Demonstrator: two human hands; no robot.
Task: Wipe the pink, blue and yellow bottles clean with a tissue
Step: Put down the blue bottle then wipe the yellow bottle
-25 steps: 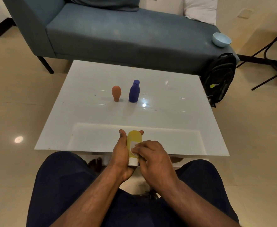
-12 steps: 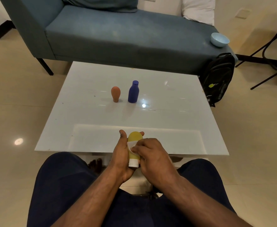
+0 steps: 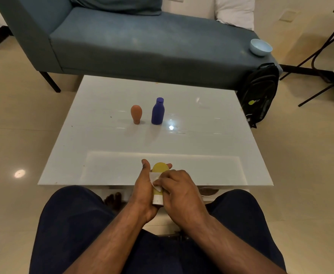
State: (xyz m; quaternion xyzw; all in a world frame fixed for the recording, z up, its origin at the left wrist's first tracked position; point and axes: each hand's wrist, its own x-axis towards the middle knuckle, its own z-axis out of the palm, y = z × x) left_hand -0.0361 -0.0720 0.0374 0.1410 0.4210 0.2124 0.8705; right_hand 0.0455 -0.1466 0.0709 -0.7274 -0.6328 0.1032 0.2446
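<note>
My left hand (image 3: 145,191) grips the yellow bottle (image 3: 159,168) from the left, just over the table's near edge, with its white cap pointing toward me. A white tissue (image 3: 154,179) is pressed against the bottle's side by my right hand (image 3: 179,189), which covers most of the bottle's middle. The pink bottle (image 3: 136,114), resting on its cap, and the blue bottle (image 3: 158,111) stand upright side by side near the middle of the white table (image 3: 201,139), well away from both hands.
A blue-grey sofa (image 3: 142,42) runs behind the table, with a light blue bowl (image 3: 260,47) on its right end. A black backpack (image 3: 260,93) leans at the table's far right corner. Dark metal stand legs (image 3: 320,56) cross the floor at right. My knees flank the near edge.
My right hand and the tissue have slid along the yellow bottle, away from the cap toward its rounded end. The left hand keeps its grip. The other bottles have not moved.
</note>
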